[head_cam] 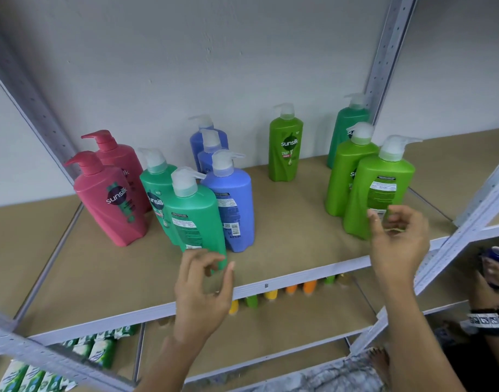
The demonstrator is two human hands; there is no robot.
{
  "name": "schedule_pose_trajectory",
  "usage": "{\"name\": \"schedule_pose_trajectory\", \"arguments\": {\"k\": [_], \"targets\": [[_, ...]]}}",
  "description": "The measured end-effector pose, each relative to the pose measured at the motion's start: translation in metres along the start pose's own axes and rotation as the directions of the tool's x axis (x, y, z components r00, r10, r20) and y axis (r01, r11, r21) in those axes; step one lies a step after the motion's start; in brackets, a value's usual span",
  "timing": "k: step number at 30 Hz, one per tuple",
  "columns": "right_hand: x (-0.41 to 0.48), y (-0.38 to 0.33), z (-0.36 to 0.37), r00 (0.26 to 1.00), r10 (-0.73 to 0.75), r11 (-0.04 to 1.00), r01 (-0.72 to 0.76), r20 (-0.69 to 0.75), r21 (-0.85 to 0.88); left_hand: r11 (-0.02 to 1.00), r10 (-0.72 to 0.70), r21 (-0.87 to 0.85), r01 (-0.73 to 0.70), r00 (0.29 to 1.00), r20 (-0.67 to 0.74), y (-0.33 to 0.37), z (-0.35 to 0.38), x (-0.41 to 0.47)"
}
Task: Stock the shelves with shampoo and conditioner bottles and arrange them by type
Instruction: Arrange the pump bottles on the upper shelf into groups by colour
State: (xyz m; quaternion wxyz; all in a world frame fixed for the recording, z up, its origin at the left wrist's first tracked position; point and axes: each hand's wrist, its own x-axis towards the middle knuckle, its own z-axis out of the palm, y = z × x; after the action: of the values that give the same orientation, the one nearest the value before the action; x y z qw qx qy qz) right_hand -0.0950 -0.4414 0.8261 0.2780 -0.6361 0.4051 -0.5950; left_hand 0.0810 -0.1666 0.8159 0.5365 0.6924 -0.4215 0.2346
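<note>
On the shelf point(293, 239), front teal Sunsilk bottle point(197, 219) and front lime Sunsilk bottle point(381, 190) stand upright. Left hand point(203, 287) at teal base, right hand point(398, 244) at lime base: both loose-fingered, gripping nothing. Pink bottles point(109, 205) far left.

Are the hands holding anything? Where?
Cannot tell: fingers of the left hand curl at the base of the teal-green plastic pump bottle, those of the right hand at the lime-green plastic pump bottle.

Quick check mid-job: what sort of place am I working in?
Likely a shop stockroom or retail storage area: slotted metal shelving, Sunsilk pump bottles grouped by colour, and more packaged goods on the shelf below.
</note>
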Motion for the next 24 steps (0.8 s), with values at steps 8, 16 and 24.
{"name": "schedule_pose_trajectory", "arguments": {"k": [8, 16, 24], "targets": [[0.030, 0.027, -0.011, 0.902, 0.189, 0.976, -0.215, 0.389, 0.024, 0.872, -0.257, -0.262, 0.413, 0.843, 0.472, 0.048, 0.119, 0.049], [0.045, 0.045, -0.020, 0.891, 0.140, 0.985, -0.169, 0.432, 0.029, 0.771, -0.324, -0.272, 0.576, 0.722, 0.611, 0.040, 0.250, 0.089], [0.094, 0.066, -0.026, 0.898, 0.171, 0.984, -0.176, 0.405, -0.026, 0.750, -0.382, -0.249, 0.612, 0.709, 0.593, 0.044, 0.279, 0.076]]}}
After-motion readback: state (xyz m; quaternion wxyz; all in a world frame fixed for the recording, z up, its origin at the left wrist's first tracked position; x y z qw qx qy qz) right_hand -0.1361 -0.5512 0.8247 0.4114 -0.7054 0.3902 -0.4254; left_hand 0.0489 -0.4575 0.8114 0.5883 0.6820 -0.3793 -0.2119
